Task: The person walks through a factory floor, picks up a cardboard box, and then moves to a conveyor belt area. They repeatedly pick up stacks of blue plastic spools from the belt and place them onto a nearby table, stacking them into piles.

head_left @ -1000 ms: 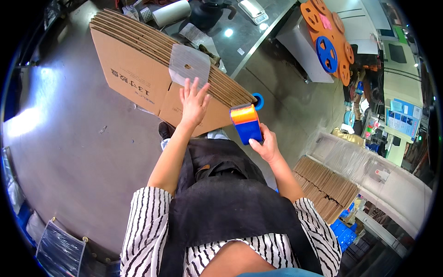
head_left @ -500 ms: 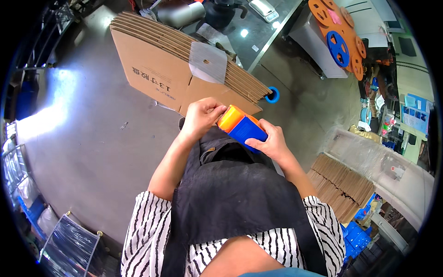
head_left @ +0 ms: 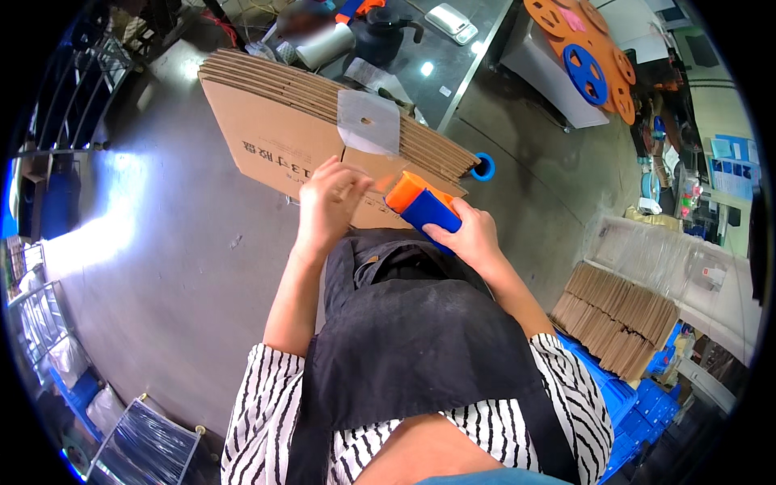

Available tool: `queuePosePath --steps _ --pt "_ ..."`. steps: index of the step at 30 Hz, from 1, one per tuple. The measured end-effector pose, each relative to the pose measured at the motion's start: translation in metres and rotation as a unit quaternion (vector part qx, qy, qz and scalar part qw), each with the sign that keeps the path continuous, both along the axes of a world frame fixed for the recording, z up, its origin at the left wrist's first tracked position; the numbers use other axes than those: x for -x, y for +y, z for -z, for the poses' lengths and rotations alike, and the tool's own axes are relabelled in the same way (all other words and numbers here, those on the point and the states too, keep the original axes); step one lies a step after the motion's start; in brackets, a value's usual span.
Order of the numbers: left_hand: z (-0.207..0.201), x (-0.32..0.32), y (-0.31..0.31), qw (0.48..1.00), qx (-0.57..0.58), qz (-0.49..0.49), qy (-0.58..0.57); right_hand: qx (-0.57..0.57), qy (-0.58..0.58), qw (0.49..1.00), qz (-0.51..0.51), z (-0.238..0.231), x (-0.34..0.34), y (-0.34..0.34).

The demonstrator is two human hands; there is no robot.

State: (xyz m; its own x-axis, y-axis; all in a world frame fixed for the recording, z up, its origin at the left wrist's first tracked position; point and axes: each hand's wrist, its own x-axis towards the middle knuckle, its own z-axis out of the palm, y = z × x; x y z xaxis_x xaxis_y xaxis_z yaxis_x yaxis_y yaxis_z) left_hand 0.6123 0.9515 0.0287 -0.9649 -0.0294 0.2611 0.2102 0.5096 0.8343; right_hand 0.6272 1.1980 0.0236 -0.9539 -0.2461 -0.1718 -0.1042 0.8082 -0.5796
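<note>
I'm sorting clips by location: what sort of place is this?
Probably a workshop or warehouse packing area, judging by the flattened cartons, the second cardboard stack and the tape dispenser in the right hand.

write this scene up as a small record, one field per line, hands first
right hand: holds a blue and orange tape dispenser
left hand: raised, fingers bent, near the dispenser's orange end; grip unclear
cardboard stack: on edge ahead, translucent sheet on it
table: dark kettle, white scale
upper right: blue reel among orange reels
clothing: black apron, striped sleeves
</note>
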Motion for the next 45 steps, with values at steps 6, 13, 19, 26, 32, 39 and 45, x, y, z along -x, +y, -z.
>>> queuePosePath --steps 6,13,19,26,32,39,45 --pt "-0.014 -0.007 0.046 0.976 0.102 0.129 0.140 -0.155 0.142 0.973 -0.098 0.019 0.019 -0.026" --pt "0.001 -0.008 0.011 0.966 -0.229 -0.047 -0.107 -0.024 0.048 0.998 -0.011 0.013 0.027 0.025" --pt "-0.006 -0.002 0.015 0.854 -0.426 0.058 -0.295 0.183 -0.020 0.983 -0.019 0.015 0.014 0.036" --pt "-0.002 0.001 0.017 0.777 -0.516 0.105 -0.344 0.220 -0.076 0.972 -0.034 0.011 0.012 0.026" --pt "0.008 -0.004 0.017 0.699 -0.605 0.075 -0.373 0.210 -0.088 0.971 -0.071 0.003 0.017 0.022" --pt "0.007 -0.010 0.017 0.695 -0.616 0.044 -0.368 0.216 -0.112 0.968 -0.070 0.000 0.015 0.021" --pt "0.003 -0.007 0.013 0.729 -0.594 0.062 -0.334 0.211 -0.134 0.967 -0.038 -0.009 0.016 0.021"
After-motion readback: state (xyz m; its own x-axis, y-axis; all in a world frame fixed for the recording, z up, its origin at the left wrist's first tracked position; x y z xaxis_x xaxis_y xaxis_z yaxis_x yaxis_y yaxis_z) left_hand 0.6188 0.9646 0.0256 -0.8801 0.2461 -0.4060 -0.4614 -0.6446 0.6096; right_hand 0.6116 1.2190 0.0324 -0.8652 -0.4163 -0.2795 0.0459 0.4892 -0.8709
